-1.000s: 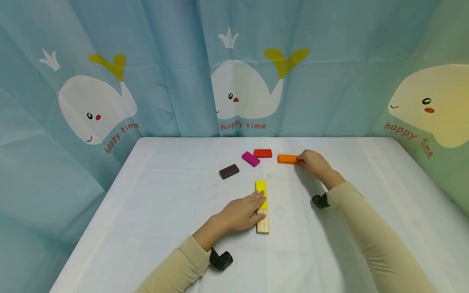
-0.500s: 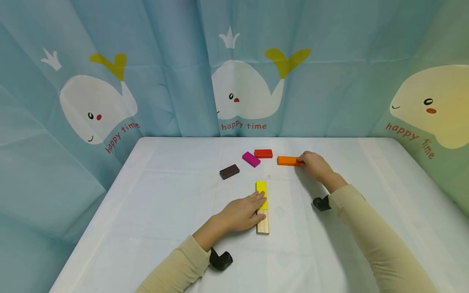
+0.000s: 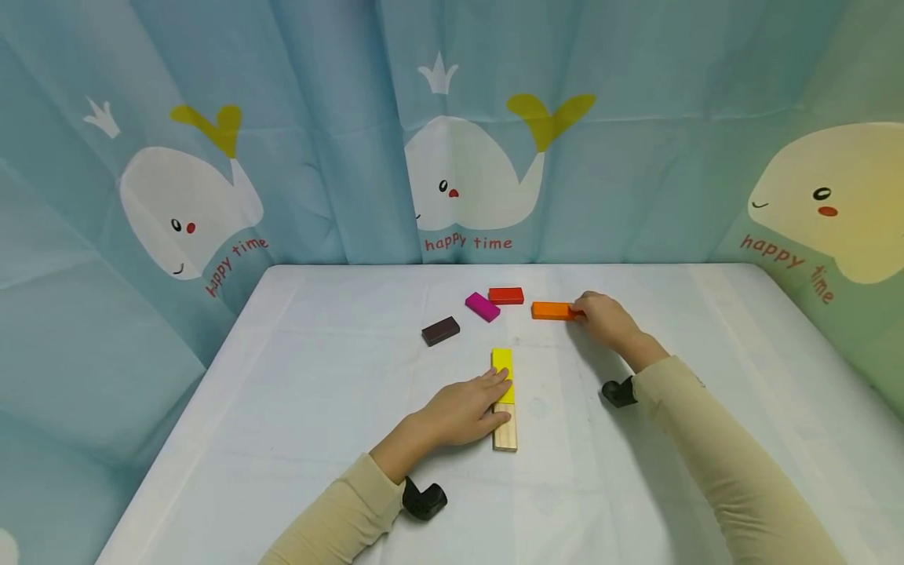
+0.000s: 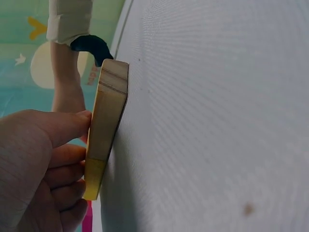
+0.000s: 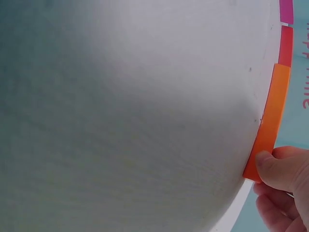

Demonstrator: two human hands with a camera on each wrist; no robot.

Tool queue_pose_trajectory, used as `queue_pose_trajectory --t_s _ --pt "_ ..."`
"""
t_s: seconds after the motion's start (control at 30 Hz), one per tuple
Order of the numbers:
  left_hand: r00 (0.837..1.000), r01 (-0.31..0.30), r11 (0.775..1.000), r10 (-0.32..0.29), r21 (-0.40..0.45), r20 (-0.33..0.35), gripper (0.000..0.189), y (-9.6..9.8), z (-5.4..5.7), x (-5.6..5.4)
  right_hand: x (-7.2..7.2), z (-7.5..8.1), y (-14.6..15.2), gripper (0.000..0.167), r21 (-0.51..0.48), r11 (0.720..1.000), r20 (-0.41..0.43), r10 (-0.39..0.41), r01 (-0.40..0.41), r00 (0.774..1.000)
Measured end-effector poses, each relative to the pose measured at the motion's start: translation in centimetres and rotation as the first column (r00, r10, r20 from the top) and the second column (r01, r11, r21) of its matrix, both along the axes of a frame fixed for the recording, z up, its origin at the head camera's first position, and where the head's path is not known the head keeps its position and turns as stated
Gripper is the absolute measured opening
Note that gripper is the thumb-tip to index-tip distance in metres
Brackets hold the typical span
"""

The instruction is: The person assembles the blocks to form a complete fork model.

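Observation:
My left hand (image 3: 462,410) rests over two blocks lying end to end. Its fingers lie across the yellow block (image 3: 501,359), and its thumb touches the plain wooden block (image 3: 504,435) nearer me. In the left wrist view, the thumb and fingers press on the upper face of this pair and do not wrap around it. Farther right, my right hand (image 3: 606,318) pinches the right end of an orange block (image 3: 551,311) between thumb and fingers. The right wrist view shows the orange block (image 5: 271,113) lengthwise, with the thumb on its near side.
Beyond my left hand lie a dark brown block (image 3: 441,331), a magenta block (image 3: 482,307) and a red block (image 3: 505,296). All are on a white-covered table (image 3: 318,377). A blue whale-print curtain (image 3: 339,157) hangs behind its far edge.
The orange block has shifted very slightly toward me and to the left, with my right hand holding its end. My left hand and the other blocks stay in place.

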State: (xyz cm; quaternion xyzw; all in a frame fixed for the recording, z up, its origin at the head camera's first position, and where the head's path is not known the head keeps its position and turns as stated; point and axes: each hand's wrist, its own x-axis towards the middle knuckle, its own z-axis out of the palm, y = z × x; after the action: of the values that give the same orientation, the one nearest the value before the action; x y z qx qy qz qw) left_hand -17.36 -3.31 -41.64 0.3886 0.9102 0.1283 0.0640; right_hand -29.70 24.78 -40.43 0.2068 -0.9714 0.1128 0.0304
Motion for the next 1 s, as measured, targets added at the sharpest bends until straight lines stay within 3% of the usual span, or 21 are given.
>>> queue_pose_trajectory --t_s 1.0 --pt "1.000 -0.010 1.000 0.010 -0.006 0.021 0.054 0.12 0.11 0.16 0.89 0.01 -0.81 0.023 0.008 0.999 -0.018 0.046 -0.046 0.999"
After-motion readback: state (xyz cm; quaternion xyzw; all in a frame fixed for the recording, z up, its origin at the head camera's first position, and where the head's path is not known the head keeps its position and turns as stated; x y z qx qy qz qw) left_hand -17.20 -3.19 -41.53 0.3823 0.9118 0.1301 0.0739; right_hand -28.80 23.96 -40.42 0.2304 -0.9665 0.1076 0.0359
